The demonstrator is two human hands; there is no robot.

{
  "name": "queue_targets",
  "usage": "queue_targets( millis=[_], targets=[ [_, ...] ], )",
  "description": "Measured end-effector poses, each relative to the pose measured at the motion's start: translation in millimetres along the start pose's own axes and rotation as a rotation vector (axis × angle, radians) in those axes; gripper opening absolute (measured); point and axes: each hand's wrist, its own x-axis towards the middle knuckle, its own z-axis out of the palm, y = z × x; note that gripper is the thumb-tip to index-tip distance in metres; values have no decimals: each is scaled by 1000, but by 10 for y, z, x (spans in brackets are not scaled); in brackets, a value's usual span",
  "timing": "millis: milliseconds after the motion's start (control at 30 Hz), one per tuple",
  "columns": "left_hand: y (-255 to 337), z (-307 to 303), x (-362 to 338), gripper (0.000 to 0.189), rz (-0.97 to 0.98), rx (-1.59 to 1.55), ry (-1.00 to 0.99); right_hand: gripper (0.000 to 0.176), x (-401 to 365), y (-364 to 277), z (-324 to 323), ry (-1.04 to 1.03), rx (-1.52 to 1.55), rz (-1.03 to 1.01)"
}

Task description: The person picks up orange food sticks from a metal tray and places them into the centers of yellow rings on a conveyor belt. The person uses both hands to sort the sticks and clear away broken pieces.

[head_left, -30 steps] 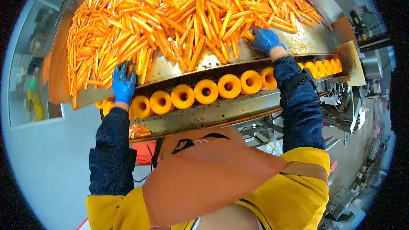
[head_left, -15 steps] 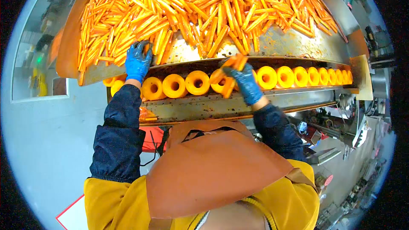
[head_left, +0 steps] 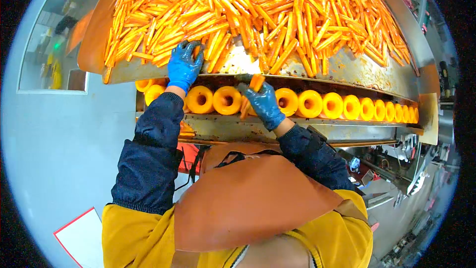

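The right hand (head_left: 263, 101), in a blue glove, is closed around a small bundle of carrot sticks (head_left: 255, 84). The sticks poke out above the fingers at 12 o'clock and below the palm at 7 o'clock. The hand hangs over the row of yellow ring cups (head_left: 310, 103), covering the cup beneath it. More cups run off toward 3 o'clock, and two show at 9 o'clock.

The left hand (head_left: 184, 67), also gloved in blue, lies at 10 o'clock from the right one, well apart from it. Its wrist crosses the front lip of the steel tray (head_left: 347, 69). Its fingers are bent and hooked over a few sticks at the near edge of the carrot pile (head_left: 277, 10). Whether they truly grip those sticks cannot be told.

The pile fills the tray from 9 o'clock round to 2 o'clock, with sticks lying in every direction. Bare, wet metal shows along the tray's front between the hands and out to 3 o'clock.

Below the cups, at 6 o'clock from the hands, a stained steel rail (head_left: 223, 126) runs the length of the row. Nearer the camera are dark blue sleeves (head_left: 148, 159), a brown apron (head_left: 248, 198) and yellow clothing (head_left: 134, 238). At 8 o'clock, on the grey floor (head_left: 54, 144), lies a white sheet with a red edge (head_left: 79, 238).
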Motion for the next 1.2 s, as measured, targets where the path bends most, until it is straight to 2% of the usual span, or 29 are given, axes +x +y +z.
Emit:
queue_targets(
  millis=[33,67,133,200,267,300,367,467,533,600,667,733,767,800,900,967,1000,1067,1133,1200],
  targets=[
    [4,-2,-6,27,4,-4,-2,25,-9,-285,65,-13,82,-24],
    [2,-1,-4,28,11,-8,-2,26,26,-268,113,-23,117,-56],
    [-6,5,3,29,1,-5,-18,26,35,-372,280,-80,56,-80],
    [-1,8,-5,30,-13,-5,-18,32,81,-218,372,-136,-26,-49],
    [-27,21,-4,30,-2,-7,-23,35,114,12,357,-107,-247,-175],
    [-41,32,3,30,6,-13,-26,35,109,-36,344,-110,-247,-175],
    [-51,22,1,30,6,-18,-29,32,49,-218,333,-14,-162,-154],
    [-55,18,-3,30,-5,-37,-37,26,118,-359,513,-44,-189,-180],
    [-85,40,13,30,52,6,-58,20,157,-352,708,-49,-245,-248],
    [-61,23,-2,30,30,-8,-57,18,167,-313,827,-192,-383,-332],
    [-31,-21,14,30,8,-22,-55,20,174,-161,831,-180,-446,-334],
    [-24,-44,6,31,5,-61,-59,23,137,-191,641,-209,-564,-244],
    [-22,-60,9,32,-12,-49,-94,25,145,-119,547,-168,-549,-259],
    [-26,-61,0,32,-22,-52,-95,27,134,-110,439,-149,-471,-94],
    [4,-70,5,34,-39,-66,-89,27,108,-219,239,-63,-447,-45],
    [-20,-33,1,31,-11,-51,-57,29,63,-457,316,44,-86,-79],
    [-14,-33,13,29,17,-33,-27,29,70,-458,362,50,-86,-82],
    [-1,-45,10,29,16,-37,-24,30,102,-449,459,-66,-430,-281],
    [-27,-22,6,29,11,-43,-30,28,96,-363,423,-101,-552,-290],
    [-45,12,18,29,26,-43,-4,26,101,-391,267,-143,-768,-402]
  ],
)
